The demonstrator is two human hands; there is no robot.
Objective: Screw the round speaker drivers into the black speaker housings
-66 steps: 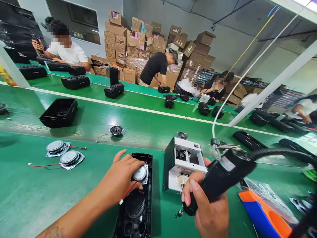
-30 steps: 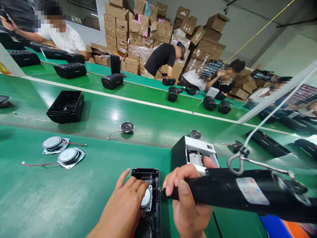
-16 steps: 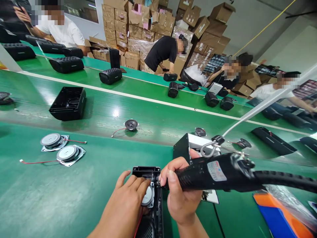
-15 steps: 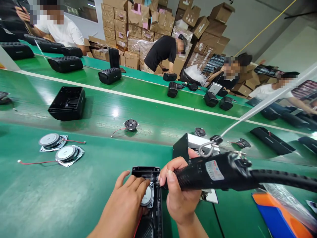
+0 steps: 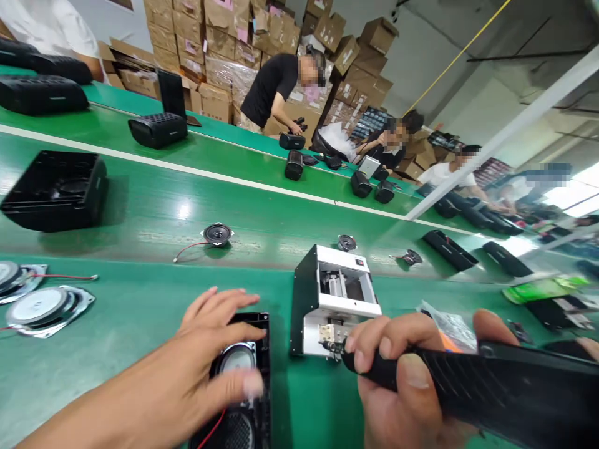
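Note:
My right hand is wrapped round a black electric screwdriver, which points left. Its tip is at the front of a small black-and-white screw feeder; whether they touch I cannot tell. My left hand has its fingers spread over a black speaker housing on the bench. Inside that housing sits a silver-backed speaker driver, partly covered by my left hand, and a red wire runs below it.
Loose speaker drivers lie at the left on the green bench. Beyond runs a green conveyor carrying an open speaker housing and small drivers. Across it, several people work before stacked cartons. A white pole slants at right.
My right hand has carried the screwdriver from the housing rightward to the screw feeder. My left hand has lifted off the driver and spread its fingers. The view has swung right.

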